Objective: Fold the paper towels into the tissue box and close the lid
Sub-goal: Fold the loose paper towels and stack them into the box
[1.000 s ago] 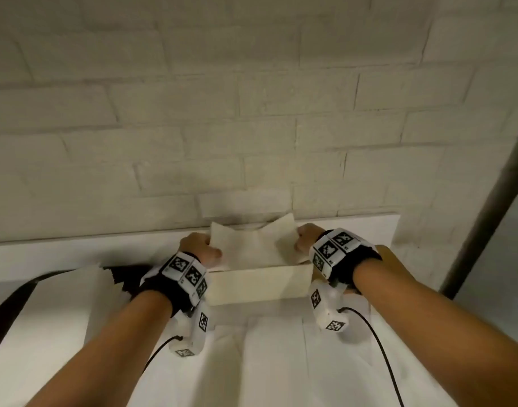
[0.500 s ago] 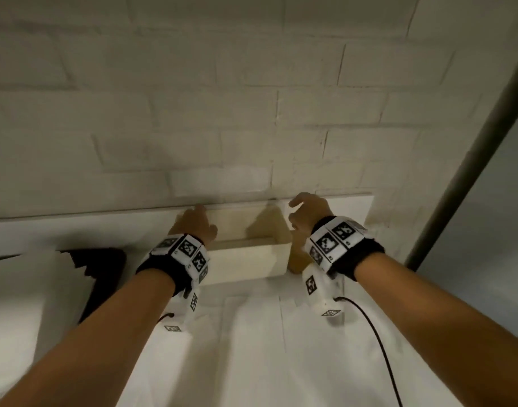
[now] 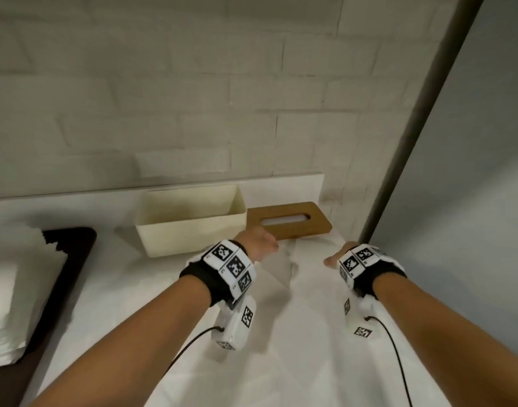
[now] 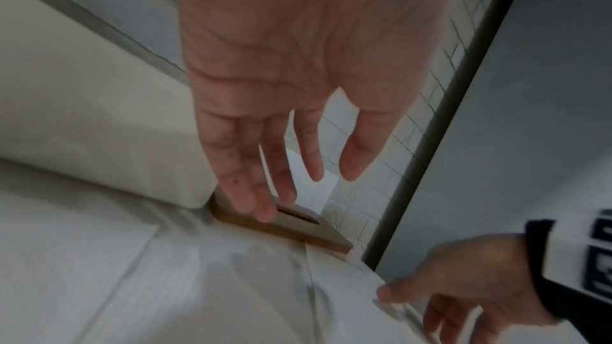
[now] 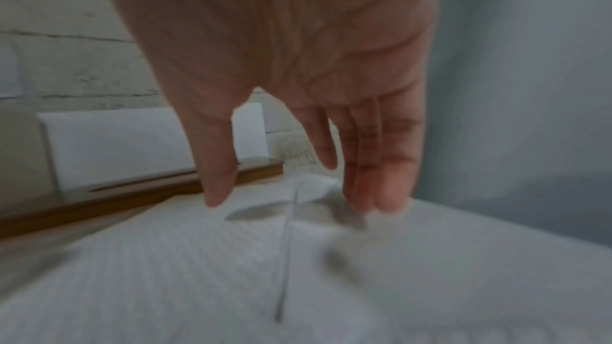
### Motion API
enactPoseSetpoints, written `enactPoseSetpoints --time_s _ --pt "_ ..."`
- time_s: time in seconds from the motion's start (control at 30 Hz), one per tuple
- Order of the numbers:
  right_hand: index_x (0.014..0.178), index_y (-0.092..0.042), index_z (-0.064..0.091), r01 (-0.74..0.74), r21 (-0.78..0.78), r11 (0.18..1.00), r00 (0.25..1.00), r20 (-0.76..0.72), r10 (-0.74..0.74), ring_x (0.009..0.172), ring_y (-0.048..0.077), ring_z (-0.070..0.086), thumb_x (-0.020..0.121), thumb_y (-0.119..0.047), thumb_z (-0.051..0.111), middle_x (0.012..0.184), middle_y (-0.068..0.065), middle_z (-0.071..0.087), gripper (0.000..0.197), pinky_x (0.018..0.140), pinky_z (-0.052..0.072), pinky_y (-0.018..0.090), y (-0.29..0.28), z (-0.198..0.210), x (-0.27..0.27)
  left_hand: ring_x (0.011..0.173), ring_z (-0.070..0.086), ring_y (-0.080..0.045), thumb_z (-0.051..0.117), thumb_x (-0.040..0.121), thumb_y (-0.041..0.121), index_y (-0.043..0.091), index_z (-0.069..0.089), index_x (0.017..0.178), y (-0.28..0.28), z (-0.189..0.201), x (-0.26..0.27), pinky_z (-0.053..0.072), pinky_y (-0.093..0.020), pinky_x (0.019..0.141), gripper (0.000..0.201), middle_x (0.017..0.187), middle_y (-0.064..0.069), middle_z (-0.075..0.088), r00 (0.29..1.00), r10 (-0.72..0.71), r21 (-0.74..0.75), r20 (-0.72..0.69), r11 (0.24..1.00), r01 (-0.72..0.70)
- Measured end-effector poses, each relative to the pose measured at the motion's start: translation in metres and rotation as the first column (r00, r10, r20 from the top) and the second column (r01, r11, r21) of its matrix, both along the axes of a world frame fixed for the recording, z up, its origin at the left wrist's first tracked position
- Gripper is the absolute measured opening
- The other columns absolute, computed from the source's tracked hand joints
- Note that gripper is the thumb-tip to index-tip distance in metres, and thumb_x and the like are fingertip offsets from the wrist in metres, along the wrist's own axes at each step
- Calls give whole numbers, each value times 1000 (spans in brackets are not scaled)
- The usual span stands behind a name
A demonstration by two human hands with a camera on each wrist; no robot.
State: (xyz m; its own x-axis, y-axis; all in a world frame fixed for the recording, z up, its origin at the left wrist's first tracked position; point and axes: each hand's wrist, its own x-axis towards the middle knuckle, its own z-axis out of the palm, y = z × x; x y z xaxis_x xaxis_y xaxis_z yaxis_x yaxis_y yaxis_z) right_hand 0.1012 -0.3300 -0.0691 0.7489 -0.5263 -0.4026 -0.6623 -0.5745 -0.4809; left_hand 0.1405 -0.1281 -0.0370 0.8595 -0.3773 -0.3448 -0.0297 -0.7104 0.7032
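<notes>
Surveying from the head view, I find the cream rectangular plastic tissue box (image 3: 190, 218) standing open against the white brick wall (image 3: 163, 98), its brown wooden slotted lid (image 3: 290, 220) lying flat just beside it on the right. White paper towels (image 3: 281, 333) lie spread on the table nearer me. My left hand (image 3: 259, 245) hangs over the lid's near edge, fingers (image 4: 245, 179) straight and loosely spread, gripping nothing. My right hand (image 3: 338, 255) hovers low over a towel, fingers (image 5: 380, 166) relaxed, empty. 1 stack of white folded towels (image 3: 5, 304) sits on a black tray (image 3: 72, 259) at far left.
</notes>
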Motion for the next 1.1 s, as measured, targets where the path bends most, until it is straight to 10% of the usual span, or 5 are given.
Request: enactPoseSetpoints --time_s 0.3,0.53,0.8,1.0,1.1 --pt "130 0 46 -152 157 976 988 38 148 125 30 46 76 -18 73 135 16 48 63 89 40 30 3 1 3 90 55 -17 54 91 23 13 52 123 3 -19 -13 44 -19 66 34 105 -3 54 986 110 -72 -128 990 -120" --pt "116 -7 60 -395 328 858 837 514 188 103 22 61 78 -14 71 122 11 61 39 84 50 26 14 55 -6 116 52 -18 68 82 27 13 39 136 5 -3 -16 40 -27 96 63 134 -4 52 978 110 -359 -176 918 -168" --pt "88 -19 59 -461 471 752 687 726 -33 64 10 65 79 -11 69 82 0 65 15 58 52 21 27 100 -20 92 62 -16 54 92 17 13 55 116 -24 41 -34 50 -30 85 25 108 -3 63 973 80 -739 -216 638 -216" --pt "111 -4 57 -299 196 934 938 238 251 68 17 57 82 -18 68 78 4 60 34 66 50 25 9 59 -49 79 62 -15 58 90 17 4 60 109 -2 32 -35 53 -25 71 23 97 -3 65 962 191 -600 -193 753 -270" --pt "114 0 58 -435 -50 899 889 -186 419 85 25 60 76 -34 72 87 8 61 52 76 49 31 9 18 -71 83 63 -18 58 89 15 1 56 118 14 10 -39 53 -25 72 32 106 -8 63 961 143 -482 -239 841 -245"
